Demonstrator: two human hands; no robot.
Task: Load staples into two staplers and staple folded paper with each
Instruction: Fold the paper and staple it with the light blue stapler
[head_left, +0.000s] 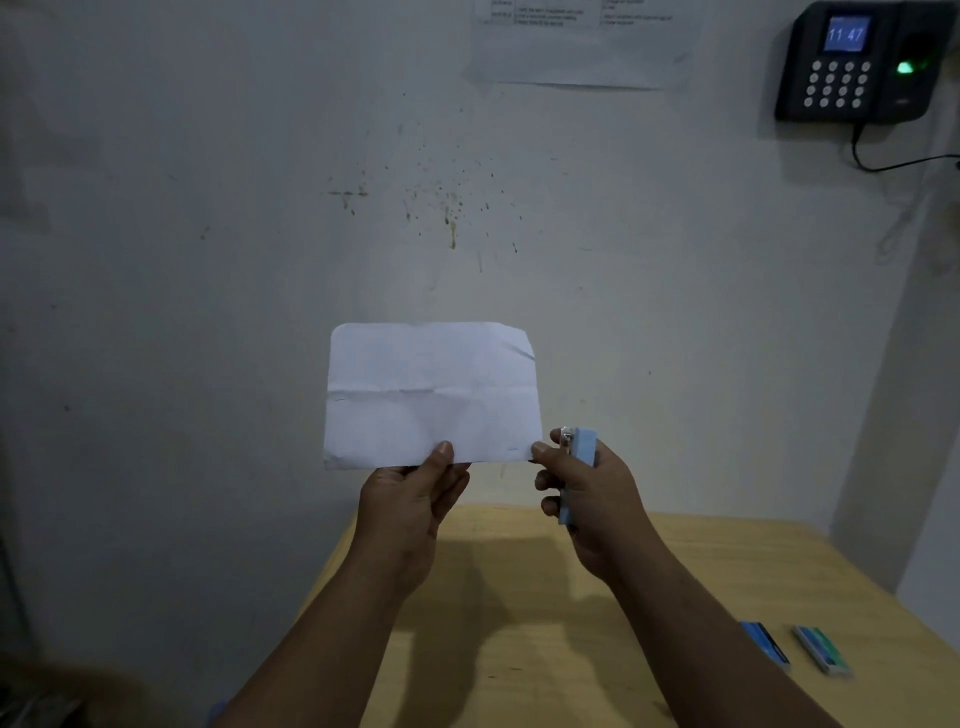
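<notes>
I hold a folded white paper (431, 395) upright in front of the wall, creased across its middle. My left hand (410, 499) pinches its bottom edge near the centre. My right hand (592, 499) grips a small light-blue stapler (576, 467), held upright with its metal nose at the top. The index finger and thumb of that hand touch the paper's lower right corner. The stapler's jaw sits just right of the paper's edge, apart from it.
A light wooden table (545, 623) lies below my hands. Two small staple boxes (766, 644) (823, 649) rest near its right edge. A black keypad clock device (857, 62) with a cable hangs on the wall at upper right, and a printed notice (571, 41) at top.
</notes>
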